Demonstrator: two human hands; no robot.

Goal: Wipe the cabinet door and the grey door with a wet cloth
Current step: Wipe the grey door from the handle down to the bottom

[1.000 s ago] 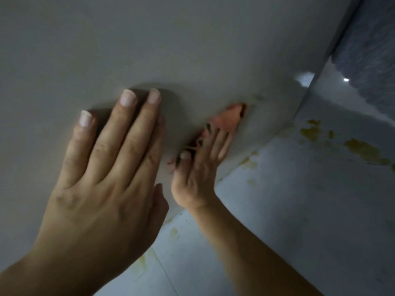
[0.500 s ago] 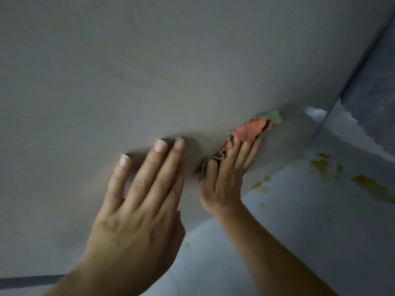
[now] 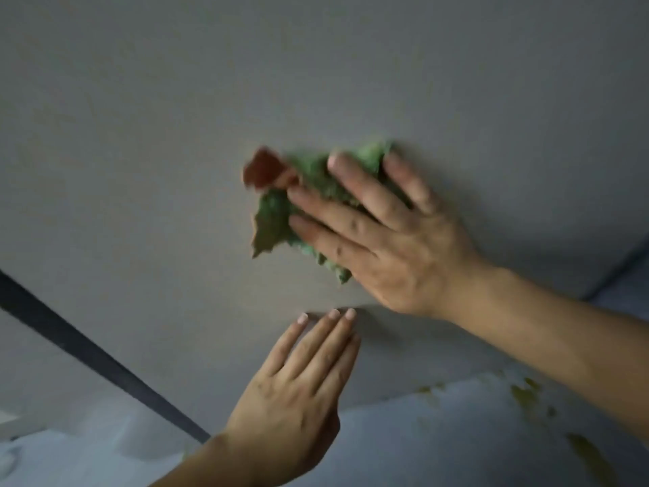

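A plain grey door panel [image 3: 175, 135] fills most of the view. My right hand [image 3: 382, 233] lies flat on it with fingers spread, pressing a crumpled green cloth [image 3: 281, 212] with a red-orange corner against the panel's middle. Most of the cloth is hidden under the palm. My left hand [image 3: 298, 398] rests flat on the panel just below, fingers together, holding nothing.
A dark gap [image 3: 87, 353] runs diagonally at the lower left, at the panel's edge. Below the panel lies a pale floor [image 3: 439, 434] with yellowish stains [image 3: 526, 395] at the lower right.
My right hand has swept the cloth up and leftward from the panel's lower edge to its middle, and green cloth now shows. The left hand sits lower in view; the dark gap has appeared.
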